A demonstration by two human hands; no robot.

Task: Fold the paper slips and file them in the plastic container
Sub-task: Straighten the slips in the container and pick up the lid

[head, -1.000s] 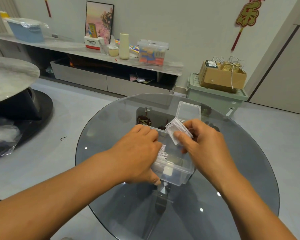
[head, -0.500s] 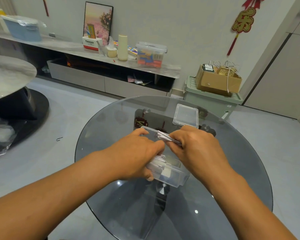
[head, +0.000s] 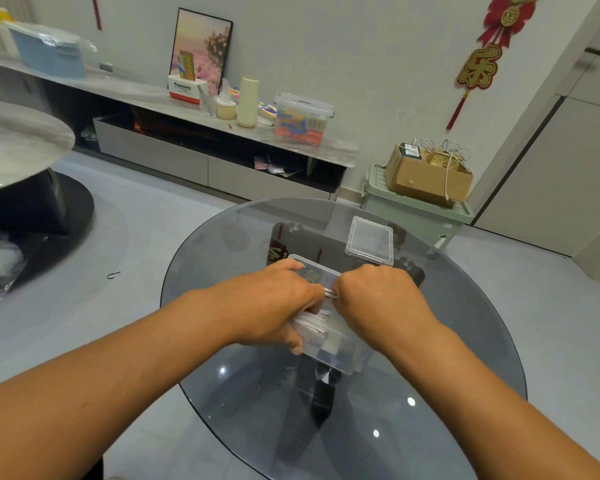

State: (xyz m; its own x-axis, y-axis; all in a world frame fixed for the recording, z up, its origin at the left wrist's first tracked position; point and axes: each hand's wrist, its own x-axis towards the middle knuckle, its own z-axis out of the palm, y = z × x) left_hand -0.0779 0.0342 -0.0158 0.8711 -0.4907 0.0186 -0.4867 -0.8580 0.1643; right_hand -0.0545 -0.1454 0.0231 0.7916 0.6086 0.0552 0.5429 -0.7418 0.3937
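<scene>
A clear plastic container [head: 340, 355] stands on the round glass table [head: 465, 341], holding several white paper slips [head: 312, 320]. My left hand [head: 274, 303] grips the container's left side, its fingers curled over the rim and onto the slips inside. My right hand [head: 378, 299] is curled over the container's top and pinches a folded slip [head: 330, 293], of which only a thin edge shows between the two hands. The rest of that slip is hidden by my fingers.
The container's clear lid [head: 370, 241] lies on the table just behind my right hand. Beyond the table stand a green bin [head: 413, 216] with a cardboard box [head: 426, 178] on it and a long low cabinet [head: 187, 161] along the wall.
My right hand has lowered the folded slip from above the container down to its rim, close against my left hand. The left hand has stayed on the container.
</scene>
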